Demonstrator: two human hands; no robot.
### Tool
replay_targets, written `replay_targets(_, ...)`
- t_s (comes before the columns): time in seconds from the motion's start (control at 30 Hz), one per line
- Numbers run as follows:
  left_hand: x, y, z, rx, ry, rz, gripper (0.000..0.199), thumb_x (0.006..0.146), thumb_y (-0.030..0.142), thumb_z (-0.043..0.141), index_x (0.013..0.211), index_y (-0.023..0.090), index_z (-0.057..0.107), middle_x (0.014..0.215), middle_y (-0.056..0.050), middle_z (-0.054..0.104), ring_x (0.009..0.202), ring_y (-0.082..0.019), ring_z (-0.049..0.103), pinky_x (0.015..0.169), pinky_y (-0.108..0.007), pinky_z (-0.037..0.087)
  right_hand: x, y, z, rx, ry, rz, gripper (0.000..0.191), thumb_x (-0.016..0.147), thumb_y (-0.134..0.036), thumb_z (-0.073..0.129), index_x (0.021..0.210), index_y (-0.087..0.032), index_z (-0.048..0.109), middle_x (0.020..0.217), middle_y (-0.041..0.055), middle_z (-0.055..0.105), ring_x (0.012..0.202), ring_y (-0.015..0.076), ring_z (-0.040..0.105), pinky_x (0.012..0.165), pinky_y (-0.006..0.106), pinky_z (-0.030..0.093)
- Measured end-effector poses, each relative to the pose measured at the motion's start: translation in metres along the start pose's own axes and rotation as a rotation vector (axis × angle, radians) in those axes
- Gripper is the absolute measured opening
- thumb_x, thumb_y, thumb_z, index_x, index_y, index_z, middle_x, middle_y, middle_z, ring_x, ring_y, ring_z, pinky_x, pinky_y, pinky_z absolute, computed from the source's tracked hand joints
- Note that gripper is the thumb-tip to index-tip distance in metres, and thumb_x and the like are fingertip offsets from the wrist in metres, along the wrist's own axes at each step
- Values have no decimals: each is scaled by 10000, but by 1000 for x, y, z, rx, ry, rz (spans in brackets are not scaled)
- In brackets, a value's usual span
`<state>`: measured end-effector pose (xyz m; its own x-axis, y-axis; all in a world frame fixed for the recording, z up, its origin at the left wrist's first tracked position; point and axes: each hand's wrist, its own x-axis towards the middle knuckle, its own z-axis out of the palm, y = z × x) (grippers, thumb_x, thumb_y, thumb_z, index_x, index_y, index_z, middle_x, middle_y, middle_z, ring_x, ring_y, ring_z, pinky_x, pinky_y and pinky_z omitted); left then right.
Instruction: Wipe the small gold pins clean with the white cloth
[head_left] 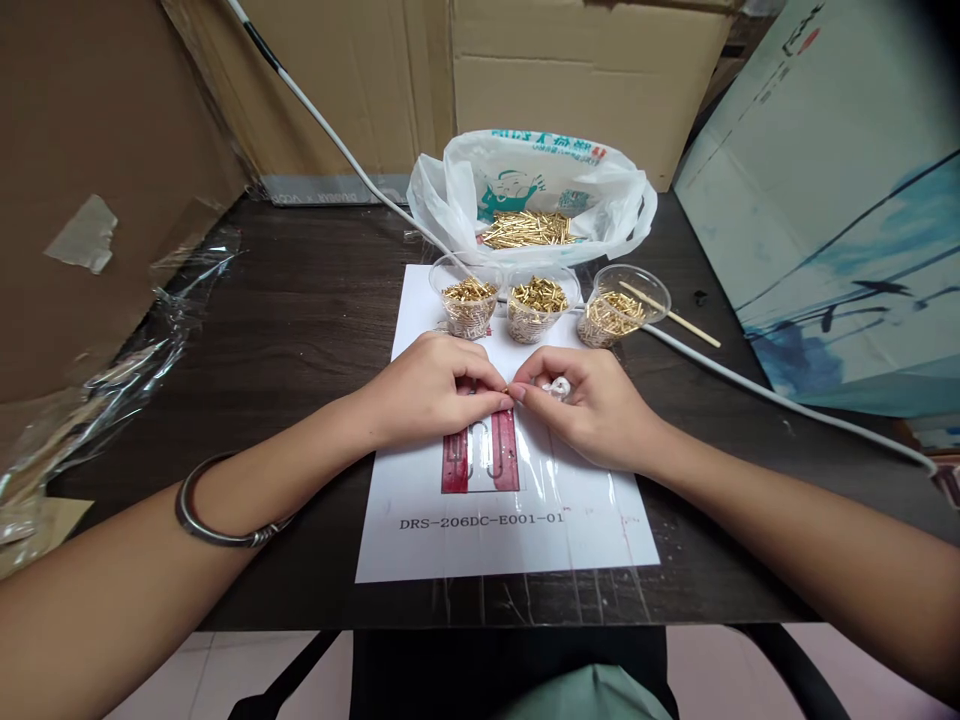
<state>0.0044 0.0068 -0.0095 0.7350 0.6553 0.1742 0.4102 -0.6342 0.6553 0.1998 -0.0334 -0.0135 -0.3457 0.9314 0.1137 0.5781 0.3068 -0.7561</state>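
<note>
My left hand [431, 388] and my right hand [589, 405] meet over a printed white sheet [405, 480]. Thumb and forefinger of each are pinched together, tip to tip, around a tiny gold-coloured metal piece [508, 391] that is mostly hidden. Under the curled fingers of my right hand sits a small whitish, see-through thing [557, 388] whose kind I cannot make out. Just beyond the hands stand three clear plastic cups holding small gold metal pieces: a left cup [469, 318], a middle cup [531, 325] and a right cup [604, 338].
A white plastic bag [442, 205] behind the cups lies open, with many longer gold pins [529, 230] in it. A thin wooden stick [682, 325] leans out of the right cup. A white cable [780, 395] crosses the dark table [300, 300]. Cardboard [592, 95] walls the back.
</note>
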Motion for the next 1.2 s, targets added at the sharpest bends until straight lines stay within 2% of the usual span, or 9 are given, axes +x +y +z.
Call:
replay_targets(0.17, -1, 1, -1, 9, -23, 34, 147, 805, 198, 625, 858, 146, 752, 692, -15, 666, 619, -92, 566, 618, -223, 415, 1, 0, -3, 26, -16, -3, 133, 811, -250, 580, 760, -151, 654, 690, -7, 637, 638, 112, 532, 608, 252, 379)
replay_targets(0.4, -3, 3, -1, 73, -77, 103, 195, 863, 226, 566, 908, 159, 743, 768, -24, 676, 707, -112, 588, 655, -232, 419, 10, 2, -16, 132, -150, -15, 104, 791, -171, 587, 708, -144, 644, 675, -33, 595, 659, 86, 496, 641, 238, 366)
replay_targets(0.53, -4, 3, -1, 114, -94, 117, 215, 879, 226, 540, 920, 161, 740, 776, -28, 672, 716, -118, 590, 655, -236, 420, 12, 2, -17, 144, -183, -13, 92, 778, -139, 583, 701, -141, 635, 682, -36, 597, 665, 84, 496, 658, 240, 365)
replay_targets(0.83, -1, 3, 1, 76, -26, 89, 176, 845, 215, 575, 899, 168, 737, 758, -25, 674, 700, -118, 585, 662, -237, 428, 9, -1, -15, 61, -168, -13, 111, 789, -182, 571, 691, -150, 613, 671, -24, 580, 656, 101, 491, 638, 256, 355)
replay_targets(1.07, -2, 5, 2, 64, -21, 89, 189, 856, 216, 560, 852, 164, 742, 714, -22, 651, 667, -109, 558, 640, -235, 415, 8, 0, -14, 64, -139, 4, 123, 793, -201, 577, 691, -151, 624, 666, -21, 578, 646, 102, 483, 632, 256, 352)
replay_targets(1.2, -2, 6, 2, 52, -17, 88, 212, 864, 224, 549, 823, 168, 750, 679, -17, 633, 645, -103, 546, 622, -231, 410, 7, 4, -16, 103, -84, -49, 68, 772, -202, 609, 818, -152, 619, 791, -1, 601, 752, 126, 523, 717, 269, 379)
